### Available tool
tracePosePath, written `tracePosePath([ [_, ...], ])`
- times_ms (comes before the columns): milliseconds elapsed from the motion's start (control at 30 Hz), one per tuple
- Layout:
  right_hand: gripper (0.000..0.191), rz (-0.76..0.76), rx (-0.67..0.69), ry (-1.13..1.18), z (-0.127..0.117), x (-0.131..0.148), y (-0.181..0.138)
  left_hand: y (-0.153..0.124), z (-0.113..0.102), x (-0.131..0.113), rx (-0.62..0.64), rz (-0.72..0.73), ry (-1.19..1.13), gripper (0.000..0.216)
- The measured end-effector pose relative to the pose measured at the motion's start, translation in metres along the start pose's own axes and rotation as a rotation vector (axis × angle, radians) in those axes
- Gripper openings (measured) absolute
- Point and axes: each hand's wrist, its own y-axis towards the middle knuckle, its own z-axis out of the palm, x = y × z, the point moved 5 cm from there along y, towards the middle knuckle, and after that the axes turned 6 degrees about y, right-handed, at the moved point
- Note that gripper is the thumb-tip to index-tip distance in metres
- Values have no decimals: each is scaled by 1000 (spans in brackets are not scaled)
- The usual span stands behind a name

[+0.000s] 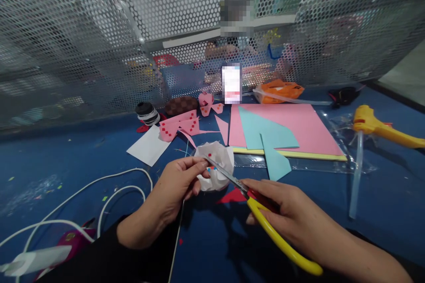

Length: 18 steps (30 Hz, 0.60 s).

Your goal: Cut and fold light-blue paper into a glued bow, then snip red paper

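Observation:
My right hand (282, 203) is closed around the red and yellow handles of a pair of scissors (234, 180). The blades reach left toward the fingertips of my left hand (182, 177). Those fingers are pinched together, and what they hold is too small or hidden to make out. Just behind the blades lies a crumpled white paper cup (221, 154) with small red and blue bits in it. A red paper scrap (232, 196) rests on the blue table under the scissors. Beyond the cup is a pink paper mask (179, 127) dotted with red squares.
Pink sheets (312, 124) with cut light-blue paper (265, 135) lie behind my right hand. A yellow glue gun (375, 126) is at the far right. White cables (99, 181) loop at left. A phone (232, 83) leans on the perforated metal screen (186, 4).

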Motion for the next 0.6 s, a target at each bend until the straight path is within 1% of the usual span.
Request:
tracePosePath([
  [67, 4, 5, -14, 40, 0, 0, -1, 0, 0, 0, 3, 3, 2, 21],
  [167, 9, 32, -32, 78, -1, 1, -4, -1, -1, -2, -5, 12, -12, 21],
  [233, 18, 57, -44, 27, -4, 1, -6, -2, -2, -4, -13, 12, -31, 18],
  [300, 31, 67, -64, -67, -7, 2, -8, -4, -2, -6, -6, 7, -40, 16],
  [367, 40, 69, -74, -162, -8, 4, -9, -5, -2, -7, 5, 6, -40, 15],
  [500, 38, 84, -51, -271, -7, 6, -8, -6, -3, -7, 13, 8, -24, 12],
  [600, 43, 80, -47, -299, -6, 7, -9, -6, -2, -6, 12, 13, -18, 12],
])
